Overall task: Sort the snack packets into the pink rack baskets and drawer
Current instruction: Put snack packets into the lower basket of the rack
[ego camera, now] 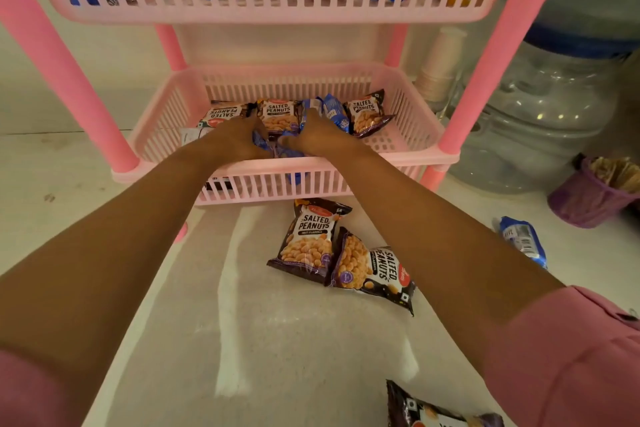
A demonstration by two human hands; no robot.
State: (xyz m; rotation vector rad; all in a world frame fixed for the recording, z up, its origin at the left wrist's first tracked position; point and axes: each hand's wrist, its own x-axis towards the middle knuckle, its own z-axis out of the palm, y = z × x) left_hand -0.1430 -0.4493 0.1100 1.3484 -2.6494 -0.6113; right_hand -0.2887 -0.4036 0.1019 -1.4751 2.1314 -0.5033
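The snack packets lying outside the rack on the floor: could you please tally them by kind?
Salted peanut packets: 3, two side by side just in front of the rack and one at the bottom edge of the view, partly cut off.
Blue packets: 1, at the right by the purple cup.
Total: 4

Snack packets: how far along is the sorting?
Partly done. The top basket holds blue packets; the lower basket holds peanut packets. Both hands, left and right, are in it on blue packets. Three peanut packets and one blue packet remain outside.
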